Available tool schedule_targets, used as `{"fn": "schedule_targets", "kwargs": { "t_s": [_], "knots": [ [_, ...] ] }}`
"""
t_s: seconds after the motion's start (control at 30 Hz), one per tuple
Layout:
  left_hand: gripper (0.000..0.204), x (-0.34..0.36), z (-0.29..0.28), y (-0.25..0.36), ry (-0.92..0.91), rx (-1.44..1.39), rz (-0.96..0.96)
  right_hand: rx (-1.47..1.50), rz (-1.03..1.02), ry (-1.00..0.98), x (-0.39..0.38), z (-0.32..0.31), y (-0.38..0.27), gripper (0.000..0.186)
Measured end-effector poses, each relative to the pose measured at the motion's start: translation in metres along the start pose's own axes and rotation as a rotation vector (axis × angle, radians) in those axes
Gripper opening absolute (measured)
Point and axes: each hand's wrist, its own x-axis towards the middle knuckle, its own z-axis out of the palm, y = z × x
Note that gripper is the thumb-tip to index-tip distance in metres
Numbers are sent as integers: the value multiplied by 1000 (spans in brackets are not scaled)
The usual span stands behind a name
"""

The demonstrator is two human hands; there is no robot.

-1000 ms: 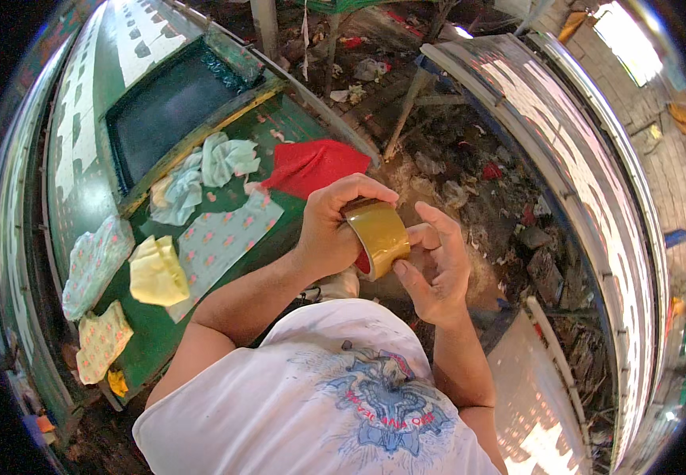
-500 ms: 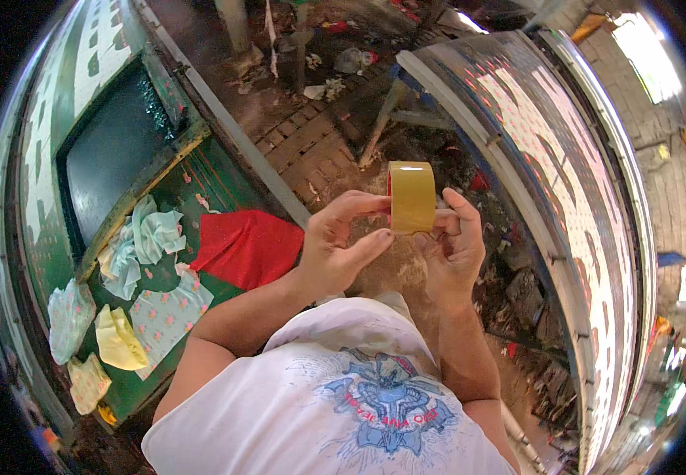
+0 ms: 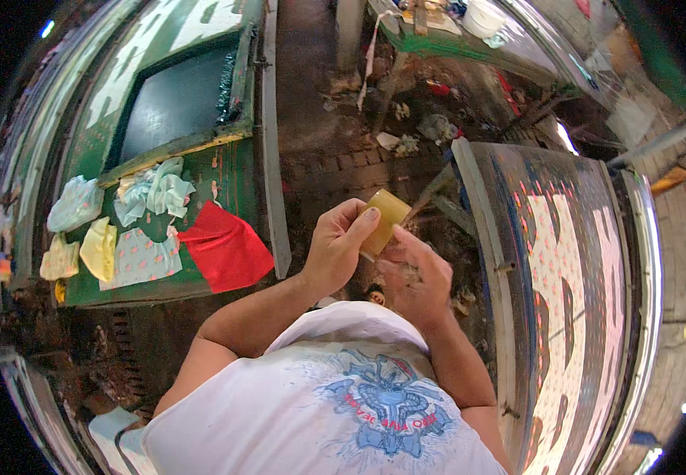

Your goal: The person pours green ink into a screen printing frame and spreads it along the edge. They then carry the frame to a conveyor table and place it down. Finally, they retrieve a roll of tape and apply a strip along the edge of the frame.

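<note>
My left hand (image 3: 335, 249) grips a wide yellow-brown tape roll (image 3: 387, 212), tilted, with its thumb pressed on the band. My right hand (image 3: 416, 277) is at the roll's lower right, fingertips close to or touching it; its fingers are smeared by motion. Beyond my left arm, fabric pieces lie on a green long table (image 3: 153, 291): a red piece (image 3: 224, 245), a yellow one (image 3: 99, 247), a pale floral piece (image 3: 138, 257) and light blue crumpled pieces (image 3: 167, 190).
A dark framed screen (image 3: 170, 99) rests on the left table. A long printing table (image 3: 493, 317) with patterned sheets runs along the right. At the back stands another green bench (image 3: 438, 47) with a white bucket (image 3: 481, 16). Scraps and rubbish (image 3: 438, 127) litter the dark floor.
The view has swung, bringing the back bench into sight. The roll has tilted under my left thumb, and my right fingers have shifted toward its lower right edge.
</note>
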Motion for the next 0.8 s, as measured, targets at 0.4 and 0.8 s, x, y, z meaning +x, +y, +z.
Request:
{"fn": "schedule_targets", "kwargs": {
  "t_s": [0.4, 0.8],
  "knots": [
    [88, 33, 0, -11, -342, 275, -346, 106, -369, -762, 110, -73, 67, 35],
    [87, 157, -85, -1, -182, 246, -267, 283, -368, -946, 260, 23, 146, 12]
  ]
}}
